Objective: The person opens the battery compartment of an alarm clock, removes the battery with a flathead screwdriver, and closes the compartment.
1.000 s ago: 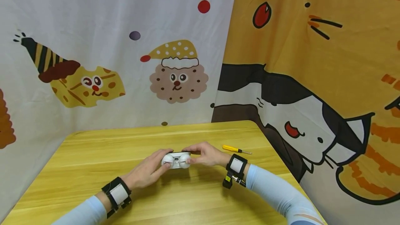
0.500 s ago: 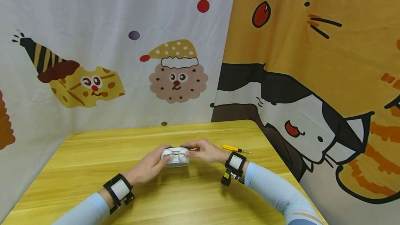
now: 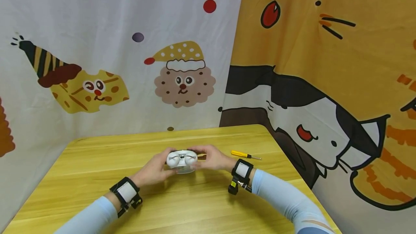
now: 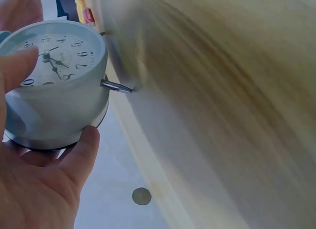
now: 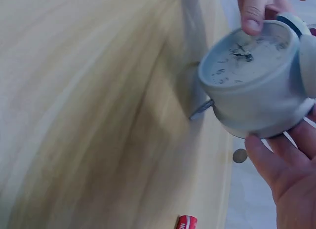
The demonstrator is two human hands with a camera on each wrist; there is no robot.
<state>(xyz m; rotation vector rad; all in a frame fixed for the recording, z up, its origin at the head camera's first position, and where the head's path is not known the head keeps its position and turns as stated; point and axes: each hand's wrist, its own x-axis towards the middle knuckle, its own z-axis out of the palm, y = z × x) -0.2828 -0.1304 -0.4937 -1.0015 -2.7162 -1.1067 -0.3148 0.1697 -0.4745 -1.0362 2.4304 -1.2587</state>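
A pale twin-bell alarm clock (image 3: 182, 159) is held between both hands over the middle of the table, its bells and thin handle showing from above. My left hand (image 3: 154, 169) grips its left side, with the thumb over the dial and the other fingers at the back, as the left wrist view shows. On the other side my right hand (image 3: 212, 158) holds it between thumb and fingers. The dial with black numerals and hands shows in both wrist views. A metal leg (image 4: 116, 86) of the clock points toward the tabletop.
To the right of the hands lies a screwdriver (image 3: 246, 154) with a yellow handle. A red cylinder with white lettering (image 5: 186, 222) lies on the wooden table (image 3: 130, 147). Patterned curtains (image 3: 107, 17) hang behind the table and along its right side.
The clock has tilted between the hands, so its handle and rounded body show more in the head view. The left thumb has slid lower and the hands stay on its sides.
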